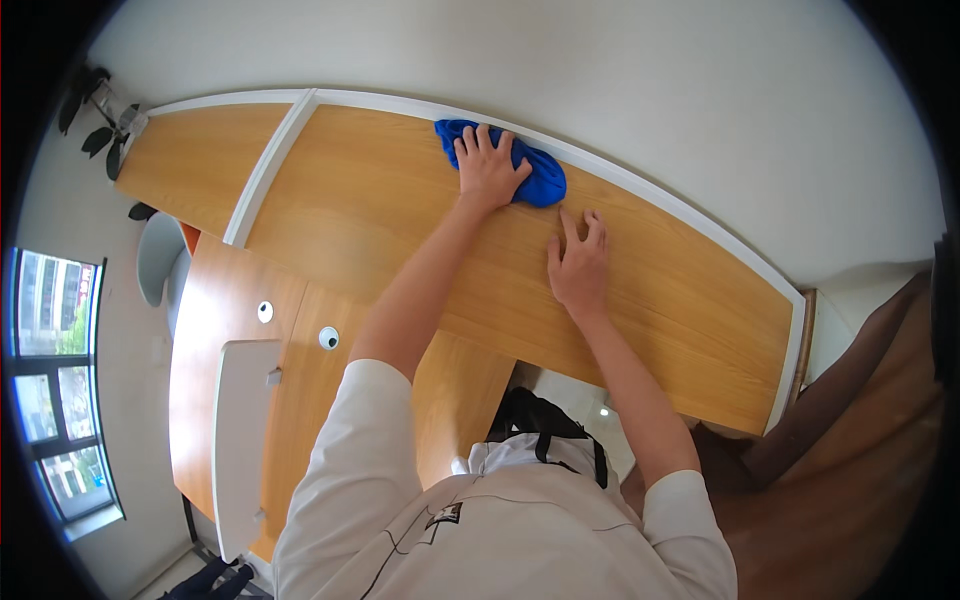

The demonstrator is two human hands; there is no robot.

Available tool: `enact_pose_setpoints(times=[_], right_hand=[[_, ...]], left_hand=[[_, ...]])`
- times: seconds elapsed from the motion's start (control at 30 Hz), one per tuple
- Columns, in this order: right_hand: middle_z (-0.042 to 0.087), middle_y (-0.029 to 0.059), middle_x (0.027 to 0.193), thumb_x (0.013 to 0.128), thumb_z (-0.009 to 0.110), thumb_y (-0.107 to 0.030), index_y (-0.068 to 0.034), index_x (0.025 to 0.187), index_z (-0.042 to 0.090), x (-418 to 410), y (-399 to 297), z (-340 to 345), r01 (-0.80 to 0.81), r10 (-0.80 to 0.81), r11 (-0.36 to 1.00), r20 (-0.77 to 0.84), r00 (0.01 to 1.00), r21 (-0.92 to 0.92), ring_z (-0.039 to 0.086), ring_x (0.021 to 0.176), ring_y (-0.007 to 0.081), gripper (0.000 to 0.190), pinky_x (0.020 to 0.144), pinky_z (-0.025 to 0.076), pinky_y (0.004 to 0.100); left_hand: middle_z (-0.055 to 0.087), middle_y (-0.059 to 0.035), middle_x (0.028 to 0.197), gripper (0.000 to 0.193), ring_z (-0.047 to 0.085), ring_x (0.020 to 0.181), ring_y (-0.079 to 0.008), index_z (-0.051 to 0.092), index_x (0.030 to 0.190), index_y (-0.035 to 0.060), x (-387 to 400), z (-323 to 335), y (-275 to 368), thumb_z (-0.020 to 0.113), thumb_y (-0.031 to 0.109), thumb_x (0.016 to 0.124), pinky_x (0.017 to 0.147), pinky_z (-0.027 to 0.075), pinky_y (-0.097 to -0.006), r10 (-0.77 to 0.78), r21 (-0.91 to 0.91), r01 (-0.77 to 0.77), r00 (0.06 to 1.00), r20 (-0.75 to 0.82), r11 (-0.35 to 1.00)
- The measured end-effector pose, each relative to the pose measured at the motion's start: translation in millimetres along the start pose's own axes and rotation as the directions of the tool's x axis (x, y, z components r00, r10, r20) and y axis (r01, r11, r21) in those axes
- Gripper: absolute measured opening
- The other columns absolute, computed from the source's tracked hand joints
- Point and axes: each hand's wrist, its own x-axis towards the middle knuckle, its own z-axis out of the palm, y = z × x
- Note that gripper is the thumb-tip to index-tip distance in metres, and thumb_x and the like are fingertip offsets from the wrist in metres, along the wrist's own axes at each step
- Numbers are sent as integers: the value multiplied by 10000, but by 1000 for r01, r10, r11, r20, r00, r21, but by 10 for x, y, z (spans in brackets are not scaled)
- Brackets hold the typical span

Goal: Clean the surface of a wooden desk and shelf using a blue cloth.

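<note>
My left hand [486, 171] lies palm down on a bunched blue cloth [544, 180], its fingers spread over the fabric. Underneath is a long wood-grain top [360, 187] with a raised white edge strip [637, 176] along the wall. Part of the cloth touches that strip. Closer to me and to the right, my right hand [581, 262] is over the same top with fingers apart and slightly bent, holding nothing. Its index fingertip comes close to the cloth's lower edge. Whether this hand rests on the wood or hovers, I cannot tell.
A white divider strip [271, 165] crosses the top on the left. Lower left stands a wood-grain desk [217, 300] with cable grommets [328, 338] and an upright pale partition [244, 442]. A grey chair [156, 255], a leafy plant [97, 140] and brown drapery-like material [840, 480] flank the area.
</note>
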Motion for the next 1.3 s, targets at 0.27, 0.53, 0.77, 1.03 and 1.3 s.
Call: enact_pose_setpoints(times=[0.27, 0.53, 0.77, 1.03, 1.3], right_hand=[[478, 263, 1324, 937, 586, -169, -41, 1315, 602, -28, 124, 124, 12, -12, 1000, -6, 1000, 10, 424, 1312, 430, 400, 1112, 360, 501], [448, 262, 1407, 978, 523, -170, -103, 1349, 596, -8, 139, 127, -34, 33, 998, 29, 999, 49, 403, 1360, 420, 384, 1110, 384, 492], [447, 254, 1417, 991, 502, -206, -105, 1379, 571, -9, 44, 50, -50, 51, 999, 83, 995, -15, 404, 1368, 401, 406, 1114, 382, 478], [466, 294, 1336, 972, 522, -194, -54, 1300, 595, 26, -20, 76, -21, 32, 987, 70, 997, -158, 425, 1324, 443, 365, 1102, 382, 496], [490, 280, 1260, 927, 578, -170, -45, 1284, 602, 95, -91, 3, -38, 41, 998, 62, 997, -49, 457, 1279, 436, 379, 1073, 404, 498]], left_hand=[[444, -201, 1409, 524, 362, 1334, -405, 565, 1307, 129, -611, -376, -20, 627, 439, 889, 1121, 278, -526, 66, -101, -66, 998, -3, 993], [458, -194, 1398, 498, 375, 1340, -405, 598, 1264, 134, -2041, -1197, -117, 713, 358, 835, 1120, 301, -526, 12, -208, -16, 1000, -16, 978], [467, -191, 1382, 497, 371, 1345, -407, 609, 1243, 130, -2128, -1320, -231, 725, 355, 816, 1128, 295, -528, -73, -186, 68, 997, -22, 980], [485, -199, 1360, 483, 383, 1311, -409, 633, 1216, 125, -1365, -882, -430, 699, 392, 820, 1108, 287, -522, -68, -141, 51, 990, -121, 989], [480, -210, 1381, 568, 402, 1282, -418, 615, 1269, 141, -64, -200, -678, 663, 509, 839, 1078, 314, -548, -66, 32, 70, 992, -105, 997]])
